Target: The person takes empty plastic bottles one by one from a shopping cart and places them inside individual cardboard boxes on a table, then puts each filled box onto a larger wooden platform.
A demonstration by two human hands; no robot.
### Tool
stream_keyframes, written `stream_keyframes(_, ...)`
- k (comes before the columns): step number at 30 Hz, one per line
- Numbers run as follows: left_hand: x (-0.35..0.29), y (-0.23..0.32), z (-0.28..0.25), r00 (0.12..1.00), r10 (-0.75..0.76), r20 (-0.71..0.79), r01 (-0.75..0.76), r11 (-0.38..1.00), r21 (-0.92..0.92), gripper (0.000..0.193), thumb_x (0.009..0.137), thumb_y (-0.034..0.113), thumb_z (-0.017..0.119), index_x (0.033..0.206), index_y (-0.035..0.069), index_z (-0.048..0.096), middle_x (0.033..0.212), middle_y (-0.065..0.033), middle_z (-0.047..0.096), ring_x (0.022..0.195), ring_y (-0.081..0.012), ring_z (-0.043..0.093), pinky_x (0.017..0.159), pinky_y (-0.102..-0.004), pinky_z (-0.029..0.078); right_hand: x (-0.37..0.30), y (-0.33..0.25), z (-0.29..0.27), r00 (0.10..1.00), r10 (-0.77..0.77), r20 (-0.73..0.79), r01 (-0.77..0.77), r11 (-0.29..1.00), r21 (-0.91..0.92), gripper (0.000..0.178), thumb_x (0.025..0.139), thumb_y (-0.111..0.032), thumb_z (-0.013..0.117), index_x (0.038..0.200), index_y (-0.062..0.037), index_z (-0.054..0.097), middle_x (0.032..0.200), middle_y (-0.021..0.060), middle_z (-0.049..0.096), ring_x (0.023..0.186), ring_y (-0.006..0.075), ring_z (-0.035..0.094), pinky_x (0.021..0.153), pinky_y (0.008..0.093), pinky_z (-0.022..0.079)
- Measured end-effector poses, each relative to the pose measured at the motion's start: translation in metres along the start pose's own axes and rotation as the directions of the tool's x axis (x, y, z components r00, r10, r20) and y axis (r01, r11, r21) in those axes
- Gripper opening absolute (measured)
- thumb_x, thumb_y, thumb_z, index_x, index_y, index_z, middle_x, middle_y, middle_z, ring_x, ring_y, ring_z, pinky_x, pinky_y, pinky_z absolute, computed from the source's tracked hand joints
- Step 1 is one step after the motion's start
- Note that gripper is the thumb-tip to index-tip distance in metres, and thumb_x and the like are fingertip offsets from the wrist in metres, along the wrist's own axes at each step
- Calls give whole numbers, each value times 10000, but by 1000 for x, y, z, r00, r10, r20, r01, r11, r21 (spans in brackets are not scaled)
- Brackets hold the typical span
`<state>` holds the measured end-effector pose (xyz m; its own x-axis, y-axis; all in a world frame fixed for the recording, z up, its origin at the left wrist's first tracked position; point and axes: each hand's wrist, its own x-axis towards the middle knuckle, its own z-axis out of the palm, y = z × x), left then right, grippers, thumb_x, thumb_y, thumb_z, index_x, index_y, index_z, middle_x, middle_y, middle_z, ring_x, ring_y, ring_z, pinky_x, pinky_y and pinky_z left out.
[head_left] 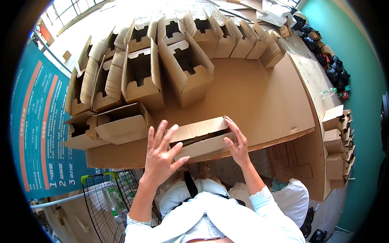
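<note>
A small brown cardboard box [202, 149] with its top flaps up lies close to me at the front edge of the cardboard-covered table [255, 101]. My right hand [239, 142] grips its right end, the thumb at the near flap and the fingers at the far corner. At the box's left end is my left hand [160, 156], fingers spread and holding nothing; whether a fingertip touches the box I cannot tell. Just left of that hand stands another open carton [123, 128], beside a similar one [83, 139] at the table's left corner.
Several open cartons [142, 87] stand in rows over the table's left and far side. More cartons [335, 166] are stacked at the right. A wire basket [97, 206] with plastic bottles stands low left, by a blue printed banner [44, 121]. Black bags [332, 75] line the green wall.
</note>
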<state>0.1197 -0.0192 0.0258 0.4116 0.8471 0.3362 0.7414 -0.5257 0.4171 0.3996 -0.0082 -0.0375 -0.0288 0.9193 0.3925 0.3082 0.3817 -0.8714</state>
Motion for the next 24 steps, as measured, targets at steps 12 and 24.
stream_keyframes(12, 14, 9, 7, 869, -36, 493, -105, 961, 256, 471, 772, 165, 723, 1185, -15, 586, 896, -136, 639, 846, -272, 647, 760, -379, 521, 32, -22, -17, 994, 87, 63, -75, 984, -163, 208, 845, -47, 703, 1050, -9, 690, 1068, 89, 656, 930, 159, 653, 862, 289, 519)
stream_keyframes(24, 26, -11, -6, 884, -139, 446, 67, 983, 173, 1235, 565, 489, 885, 1534, 71, 245, 1599, -166, 202, 1491, -321, 169, 1223, -467, 157, -3, -8, 7, 873, -141, 468, 351, 848, -397, 255, 838, -150, 726, 1049, -16, 679, 1100, 163, 680, 1004, 318, 654, 873, 367, 535)
